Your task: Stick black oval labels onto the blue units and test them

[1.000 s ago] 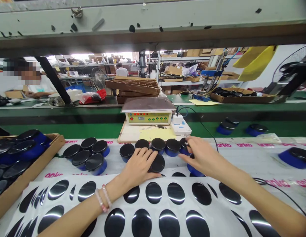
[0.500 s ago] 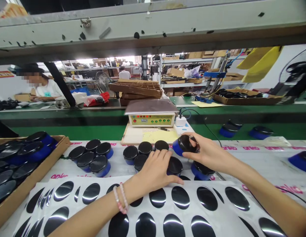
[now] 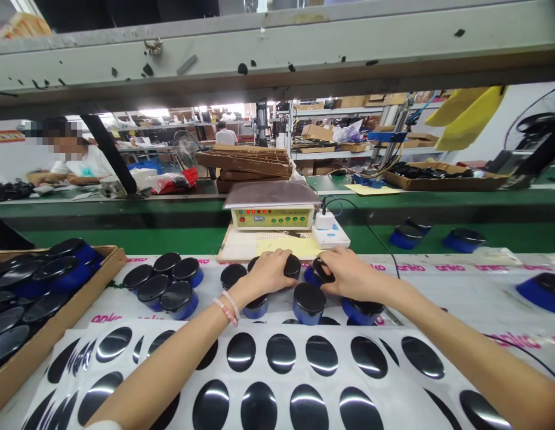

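Round blue pucks with glossy black tops stand in rows on the white printed bench sheet (image 3: 98, 286). My left hand (image 3: 268, 273) lies flat over a puck in the back row, its fingertips against a second puck (image 3: 292, 266). Another puck (image 3: 256, 307) sits just below that palm. My right hand (image 3: 349, 276) grips a blue puck (image 3: 323, 270) by its black top, close to my left fingertips. In front of it stand a puck (image 3: 308, 301) and one more (image 3: 362, 309). A tight group of pucks (image 3: 163, 280) stands further left.
A sheet of glossy black oval stickers (image 3: 277, 370) lies nearest me. A cardboard tray of pucks (image 3: 58, 322) is at the left. Behind stand a yellow-green control box (image 3: 272, 218) and a white adapter (image 3: 330, 236). A person (image 3: 76, 161) works beyond a low grey beam (image 3: 277, 54).
My right hand has lowered the tilted puck to the left into the back row. My left hand has moved forward from the front puck onto the back row.
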A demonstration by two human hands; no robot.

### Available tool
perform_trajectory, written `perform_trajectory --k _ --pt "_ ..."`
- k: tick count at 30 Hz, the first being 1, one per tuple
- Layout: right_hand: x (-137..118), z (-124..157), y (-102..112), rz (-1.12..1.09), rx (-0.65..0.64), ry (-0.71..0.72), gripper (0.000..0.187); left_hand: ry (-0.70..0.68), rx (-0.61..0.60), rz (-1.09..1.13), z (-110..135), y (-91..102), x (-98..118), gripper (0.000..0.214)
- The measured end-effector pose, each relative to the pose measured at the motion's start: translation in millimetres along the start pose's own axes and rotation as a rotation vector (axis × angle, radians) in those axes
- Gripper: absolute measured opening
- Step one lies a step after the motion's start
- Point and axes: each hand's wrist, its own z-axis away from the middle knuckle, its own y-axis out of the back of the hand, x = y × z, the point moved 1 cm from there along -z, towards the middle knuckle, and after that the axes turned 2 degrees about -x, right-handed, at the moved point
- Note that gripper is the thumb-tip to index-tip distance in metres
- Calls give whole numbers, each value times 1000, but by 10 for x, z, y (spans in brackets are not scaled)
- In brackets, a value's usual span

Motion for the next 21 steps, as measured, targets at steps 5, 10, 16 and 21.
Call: perform_trajectory --k 5,10,16,21 --pt "92 0 16 4 -85 -36 28 -2 29 73 54 -31 -30 45" --pt "294 -7 -16 5 -115 -103 15 -13 135 238 68 39 9 63" --pt "130 105 181 -101 46 -169 10 -17 302 428 309 413 227 80" --pt "-464 376 523 -388 235 -39 38 -7 385 402 583 588 460 71"
